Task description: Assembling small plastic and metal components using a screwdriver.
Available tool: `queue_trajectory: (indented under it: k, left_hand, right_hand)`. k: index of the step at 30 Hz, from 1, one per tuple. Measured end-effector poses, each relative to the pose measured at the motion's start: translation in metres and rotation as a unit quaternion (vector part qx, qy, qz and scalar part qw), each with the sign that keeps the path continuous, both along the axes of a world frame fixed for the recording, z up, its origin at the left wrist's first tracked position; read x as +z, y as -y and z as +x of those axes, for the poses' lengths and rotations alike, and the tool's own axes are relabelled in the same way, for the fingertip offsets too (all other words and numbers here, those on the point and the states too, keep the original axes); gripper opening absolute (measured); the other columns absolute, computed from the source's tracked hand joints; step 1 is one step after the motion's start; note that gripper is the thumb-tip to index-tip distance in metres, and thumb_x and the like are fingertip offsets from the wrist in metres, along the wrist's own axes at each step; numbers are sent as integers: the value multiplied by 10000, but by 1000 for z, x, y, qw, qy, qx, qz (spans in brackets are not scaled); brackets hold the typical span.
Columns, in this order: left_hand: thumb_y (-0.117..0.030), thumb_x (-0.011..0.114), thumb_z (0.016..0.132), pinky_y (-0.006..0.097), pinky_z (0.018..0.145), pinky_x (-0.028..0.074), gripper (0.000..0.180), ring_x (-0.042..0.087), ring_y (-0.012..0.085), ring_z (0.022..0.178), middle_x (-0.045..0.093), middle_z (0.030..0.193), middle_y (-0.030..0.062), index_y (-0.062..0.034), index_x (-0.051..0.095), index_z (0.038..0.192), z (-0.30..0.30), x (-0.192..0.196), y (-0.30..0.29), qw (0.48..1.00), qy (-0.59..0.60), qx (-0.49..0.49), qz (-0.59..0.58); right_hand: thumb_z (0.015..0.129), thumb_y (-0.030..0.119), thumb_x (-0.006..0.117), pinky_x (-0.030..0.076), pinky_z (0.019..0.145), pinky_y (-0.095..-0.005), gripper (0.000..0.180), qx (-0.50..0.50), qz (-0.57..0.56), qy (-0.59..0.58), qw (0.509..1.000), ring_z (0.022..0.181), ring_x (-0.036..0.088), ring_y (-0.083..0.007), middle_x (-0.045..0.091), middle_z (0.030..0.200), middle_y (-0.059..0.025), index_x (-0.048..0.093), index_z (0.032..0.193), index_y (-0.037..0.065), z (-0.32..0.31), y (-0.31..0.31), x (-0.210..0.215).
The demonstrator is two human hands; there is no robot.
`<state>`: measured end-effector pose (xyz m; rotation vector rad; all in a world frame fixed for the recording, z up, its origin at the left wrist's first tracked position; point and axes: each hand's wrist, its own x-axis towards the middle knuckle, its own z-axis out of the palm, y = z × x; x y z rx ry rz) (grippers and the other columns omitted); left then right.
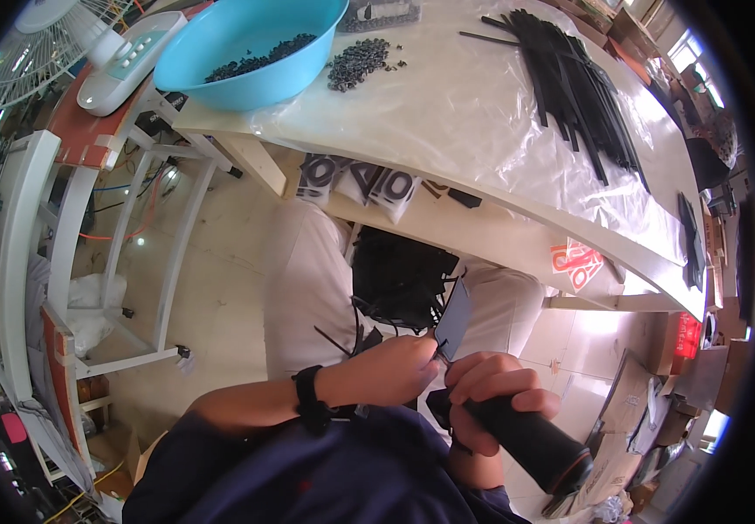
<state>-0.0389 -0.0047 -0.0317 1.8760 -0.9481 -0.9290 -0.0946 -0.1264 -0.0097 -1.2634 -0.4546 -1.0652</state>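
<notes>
Over my lap, my left hand (pixel 403 371) is closed, fingers pinched by a thin dark grey flat piece (pixel 454 316); what lies inside the fist is hidden. Close on its right, my right hand (pixel 499 393) wraps round a thick black cylindrical tool (pixel 543 450) with a thin orange ring near its end. The tool's narrow end points toward my left fingers. Its exact kind does not show. A bundle of black strips and mesh-like pieces (pixel 399 271) hangs between my knees, just beyond both hands.
On the table (pixel 447 105) ahead stand a light blue basin (pixel 246 52) with small dark parts, a loose pile of such parts (pixel 361 63) and long black strips (pixel 574 96). A fan (pixel 45 44) and white metal frame (pixel 63 236) are left; cardboard (pixel 617 419) lies right.
</notes>
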Motion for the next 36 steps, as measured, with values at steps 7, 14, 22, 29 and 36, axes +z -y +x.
queue_trajectory:
  k: [7,14,22,29,36]
  left_hand:
    - [-209,540,866,494,616,503,255,617,429,653,621,698,242,40,544,814,38,-34,14,971,211,-11,107]
    - [-143,592,824,445,693,501,193,633,371,778,637,746,193,43,577,873,83,-70,44,903,418,-21,102]
    - [-78,592,855,285,557,469,166,590,199,551,634,682,118,9,657,980,90,85,88,972,223,-1,-76]
    - [-203,593,766,433,725,514,246,671,336,773,660,804,248,9,705,820,186,197,228,927,362,-93,15]
    - [-91,575,736,418,713,526,191,654,397,793,660,855,264,26,694,828,316,148,386,771,633,-57,-37]
  right_hand:
    - [849,483,661,481,402,-312,558,-82,131,-69,986,467,510,-169,496,763,-81,328,1069,93,-9,15,0]
    - [841,484,678,478,411,-316,587,-118,201,-109,966,490,504,-175,487,750,-89,346,1104,76,-9,30,-23]
    - [863,388,681,474,538,-290,510,-102,294,-200,929,573,545,-159,541,741,-86,420,1129,40,13,48,-105]
    - [884,207,603,458,554,-270,307,-112,294,-294,903,594,553,-152,562,778,-84,435,1069,29,20,68,-138]
    - [865,144,570,450,550,-258,213,-102,342,-327,875,584,550,-144,561,750,-76,465,1005,23,21,78,-133]
